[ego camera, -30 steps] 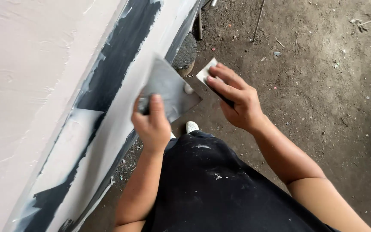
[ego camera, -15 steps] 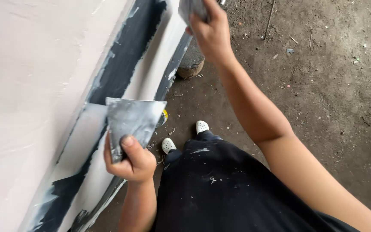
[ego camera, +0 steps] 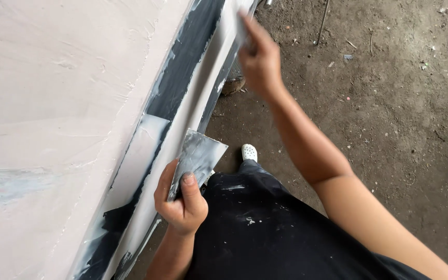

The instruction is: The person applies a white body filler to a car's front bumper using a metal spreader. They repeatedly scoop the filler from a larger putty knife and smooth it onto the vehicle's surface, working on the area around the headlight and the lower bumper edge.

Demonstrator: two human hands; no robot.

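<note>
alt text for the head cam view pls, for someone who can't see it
Seen from above, a person's left hand grips a flat metal plaster blade beside a dark ledge partly coated in pale plaster, while the right hand reaches up along it with a small scraper, blurred. A plastered wall fills the left; dirt floor lies below.

left hand (ego camera: 181,199) grips plaster-coated metal plate (ego camera: 197,158), lower centre | right hand (ego camera: 259,59) presses small scraper (ego camera: 241,31) on wall strip (ego camera: 203,88), top centre
</note>
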